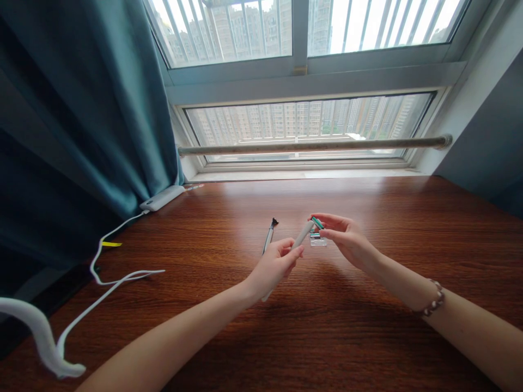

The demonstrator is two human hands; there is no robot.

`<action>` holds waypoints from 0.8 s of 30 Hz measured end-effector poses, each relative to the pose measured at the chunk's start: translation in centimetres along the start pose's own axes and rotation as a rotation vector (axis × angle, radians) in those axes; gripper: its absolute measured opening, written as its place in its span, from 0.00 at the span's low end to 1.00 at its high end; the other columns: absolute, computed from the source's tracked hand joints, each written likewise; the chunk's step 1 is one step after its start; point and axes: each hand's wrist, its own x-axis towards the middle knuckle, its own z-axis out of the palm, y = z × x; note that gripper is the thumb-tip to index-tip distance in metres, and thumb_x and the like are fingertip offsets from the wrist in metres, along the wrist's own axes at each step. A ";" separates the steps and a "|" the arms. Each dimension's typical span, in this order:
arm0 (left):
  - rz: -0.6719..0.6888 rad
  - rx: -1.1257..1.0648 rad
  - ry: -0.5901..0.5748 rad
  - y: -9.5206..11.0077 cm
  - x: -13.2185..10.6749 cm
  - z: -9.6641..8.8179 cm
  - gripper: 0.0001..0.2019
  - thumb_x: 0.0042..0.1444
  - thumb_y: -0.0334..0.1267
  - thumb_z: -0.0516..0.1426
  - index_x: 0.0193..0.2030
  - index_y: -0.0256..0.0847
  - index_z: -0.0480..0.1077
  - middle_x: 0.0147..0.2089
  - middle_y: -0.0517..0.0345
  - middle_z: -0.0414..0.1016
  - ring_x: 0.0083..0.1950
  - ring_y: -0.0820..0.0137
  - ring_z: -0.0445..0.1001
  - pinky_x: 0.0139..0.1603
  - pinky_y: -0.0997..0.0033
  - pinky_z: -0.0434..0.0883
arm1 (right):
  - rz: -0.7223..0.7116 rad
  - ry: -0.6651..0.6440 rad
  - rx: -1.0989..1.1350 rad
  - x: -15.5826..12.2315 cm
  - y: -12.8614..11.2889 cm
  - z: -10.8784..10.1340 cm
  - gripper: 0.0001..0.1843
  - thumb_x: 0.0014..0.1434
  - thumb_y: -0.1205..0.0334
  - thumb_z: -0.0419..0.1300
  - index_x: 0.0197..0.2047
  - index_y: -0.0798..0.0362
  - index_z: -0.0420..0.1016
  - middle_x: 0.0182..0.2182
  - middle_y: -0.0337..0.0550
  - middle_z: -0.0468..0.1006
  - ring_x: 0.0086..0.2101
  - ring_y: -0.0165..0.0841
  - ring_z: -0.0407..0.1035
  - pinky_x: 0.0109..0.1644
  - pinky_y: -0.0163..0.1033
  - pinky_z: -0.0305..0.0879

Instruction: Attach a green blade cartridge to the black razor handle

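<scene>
In the head view: gripping a pale handle (301, 236) in the left hand (278, 262), above the middle of the table (229, 348), well in from the far edge by the window (310, 128); pinching a small green piece (317, 222) in the right hand (345, 238), right by the handle's top end — touching or just apart, cannot tell; can see a little clear case (318, 241) on the table, near the right hand; can also see a thin tool (268, 238) lying by the left hand, dark end toward the far edge; nearer the left edge, can spot a white cord (96, 261); looks partly done — holding both bits, end to end; cannot tell if joined, so maybe left to do.
</scene>
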 end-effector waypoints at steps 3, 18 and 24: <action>0.029 0.023 0.002 0.1 -0.1 0.2 0.14 0.52 0.48 0.52 0.28 0.38 0.61 0.16 0.70 0.51 0.16 0.81 0.49 0.16 0.79 0.48 | 0.015 -0.010 -0.031 0.0 0.0 0.0 0.21 0.43 0.62 0.65 0.44 0.51 0.73 0.39 0.46 0.76 0.39 0.36 0.67 0.45 0.44 0.60; -0.103 -0.018 -0.104 -0.3 -0.1 0.1 0.14 0.52 0.48 0.52 0.28 0.38 0.61 0.15 0.70 0.51 0.16 0.82 0.47 0.15 0.80 0.45 | 0.002 0.091 0.105 0.3 0.0 -0.3 0.15 0.45 0.64 0.65 0.40 0.51 0.75 0.38 0.44 0.76 0.35 0.31 0.67 0.41 0.38 0.61; 0.002 -0.148 -0.066 0.0 -0.3 0.4 0.13 0.53 0.47 0.52 0.30 0.38 0.60 0.15 0.71 0.49 0.16 0.82 0.47 0.16 0.79 0.45 | 0.024 0.075 0.039 0.1 0.1 0.0 0.17 0.43 0.63 0.66 0.39 0.51 0.75 0.37 0.44 0.76 0.36 0.33 0.68 0.41 0.39 0.61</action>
